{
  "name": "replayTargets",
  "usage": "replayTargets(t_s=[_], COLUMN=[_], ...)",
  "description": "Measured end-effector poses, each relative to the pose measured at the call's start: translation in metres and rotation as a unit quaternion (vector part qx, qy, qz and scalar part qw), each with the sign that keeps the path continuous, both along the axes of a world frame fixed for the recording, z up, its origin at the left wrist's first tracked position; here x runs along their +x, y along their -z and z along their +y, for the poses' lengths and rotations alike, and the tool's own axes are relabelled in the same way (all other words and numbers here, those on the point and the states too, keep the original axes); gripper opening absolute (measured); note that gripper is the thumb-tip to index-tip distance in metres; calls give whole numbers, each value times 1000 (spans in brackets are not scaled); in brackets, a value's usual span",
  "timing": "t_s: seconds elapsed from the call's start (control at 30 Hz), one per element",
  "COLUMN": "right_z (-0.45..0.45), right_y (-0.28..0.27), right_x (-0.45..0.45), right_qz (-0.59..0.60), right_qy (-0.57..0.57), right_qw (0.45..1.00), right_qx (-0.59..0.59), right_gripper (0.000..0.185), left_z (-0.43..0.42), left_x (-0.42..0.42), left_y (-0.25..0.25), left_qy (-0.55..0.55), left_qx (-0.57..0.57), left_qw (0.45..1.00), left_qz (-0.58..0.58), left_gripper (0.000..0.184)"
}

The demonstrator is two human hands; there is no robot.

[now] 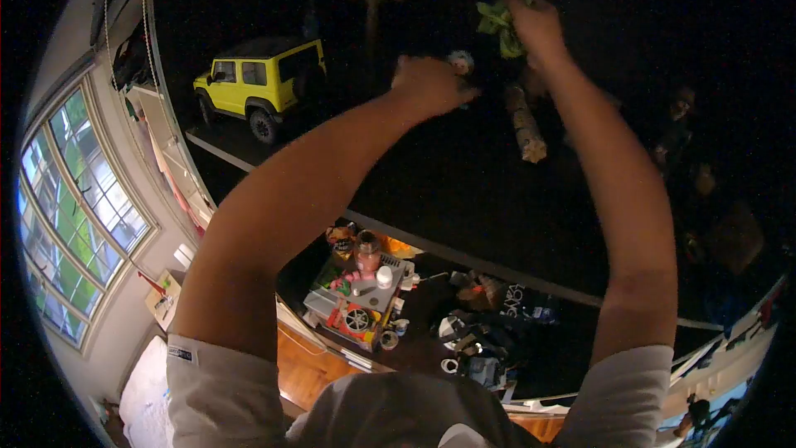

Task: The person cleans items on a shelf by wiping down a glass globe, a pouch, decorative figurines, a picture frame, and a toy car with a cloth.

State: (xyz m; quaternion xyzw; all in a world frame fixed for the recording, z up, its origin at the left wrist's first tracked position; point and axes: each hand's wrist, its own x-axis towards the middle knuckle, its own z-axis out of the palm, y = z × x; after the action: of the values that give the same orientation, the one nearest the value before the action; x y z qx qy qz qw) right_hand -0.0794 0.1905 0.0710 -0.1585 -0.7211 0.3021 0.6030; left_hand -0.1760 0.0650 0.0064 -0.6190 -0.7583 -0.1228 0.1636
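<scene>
Raised over the dark surface, my left hand [427,81] is closed around what looks like a small figurine [460,61]. Its pale bluish top shows past my fingers, and the rest is mostly hidden. Further right and higher, my right hand [537,23] pinches a sprig of green leaves [497,23]. Below that hand lies a short log-like piece [526,129] with rough bark and a pale cut end. A crucifix [375,0] stands in the dark beyond my left hand.
A yellow toy off-road car [261,83] sits at the left on the dark shelf. Below the shelf's pale edge [464,261], a cluttered table holds a jar [366,250], a white bottle [384,276] and dark gear [481,344]. Dim figures [681,106] stand right; a window [83,199] is left.
</scene>
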Motion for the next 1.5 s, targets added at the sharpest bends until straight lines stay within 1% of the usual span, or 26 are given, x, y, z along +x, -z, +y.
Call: replayTargets(t_s=[0.07, 0.17, 0.27, 0.33, 0.37, 0.47, 0.57, 0.63, 0.67, 0.7, 0.77, 0.87, 0.97, 1.07, 1.17, 1.27, 1.37, 1.4, 1.47, 1.5], right_z=[14, 3, 3, 2, 2, -6, -19, 0, 10, 7, -2, -24, -15, -34, -22, -7, 0, 7, 20, 13], right_y=[2, -9, -8, -5, -3, 4, 7, 8, 9, 9, 11, 14, 24, 29, 41, 47, 42, 41, 37, 36], right_x=[-7, 1, -1, -5, -6, -8, -6, -11, -15, -18, -19, -15, -35, -41, -48, -41, -25, -25, -30, -32], right_qz=[21, -55, -48, -53, -55, -36, -57, -70, -76, -84, -100, -192, -187, -215, -221, -284, -306, -306, -308, -311], right_qy=[26, 45, -12, 15, 29, 27, 4, -33, -50, -31, 8, 25, 11, 12, 33, 65, 62, 82, 123, 117], right_qw=[998, 996, 998, 998, 997, 996, 997, 996, 995, 996, 995, 979, 978, 970, 965, 946, 940, 936, 926, 929], right_qx=[56, 54, 26, 35, 39, 76, 50, 37, 30, 19, -3, 64, 95, 109, 141, 145, 136, 151, 184, 164], right_gripper=[28, 26, 29, 31, 32, 26, 27, 28, 29, 30, 31, 36, 33, 32, 32, 33, 33, 33, 33, 33], left_z=[13, 39, 37, 39, 38, 37, -23, -22, -21, -25, -40, -79, -92, -100, -107, -127, -153, -156, -156, -156], left_x=[4, -8, 11, 14, 13, 2, 19, -3, -13, -23, -43, -42, -48, -50, -52, -55, -65, -69, -70, -70], left_y=[10, 32, 25, 25, 25, 19, -14, -17, -15, -10, -3, 2, 24, 34, 38, 48, 52, 54, 54, 55], left_qy=[33, 160, 144, 116, 103, 163, 193, 142, 114, 121, 134, 145, 135, 121, 161, 177, 204, 200, 206, 208], left_qx=[-3, -32, -47, -36, -29, -89, -125, -74, -50, 26, 177, 261, 316, 328, 334, 351, 336, 350, 356, 360], left_qw=[999, 982, 985, 981, 977, 958, 927, 981, 992, 992, 974, 954, 939, 937, 929, 920, 918, 912, 907, 905], left_qz=[4, 95, -77, -149, -184, -221, -295, -112, -16, 5, 50, -13, -10, -4, -6, -7, -47, -80, -87, -90], left_gripper=[50, 52, 67, 78, 85, 92, 77, 64, 57, 51, 42, 26, 13, 12, 16, 17, 16, 12, 12, 12])
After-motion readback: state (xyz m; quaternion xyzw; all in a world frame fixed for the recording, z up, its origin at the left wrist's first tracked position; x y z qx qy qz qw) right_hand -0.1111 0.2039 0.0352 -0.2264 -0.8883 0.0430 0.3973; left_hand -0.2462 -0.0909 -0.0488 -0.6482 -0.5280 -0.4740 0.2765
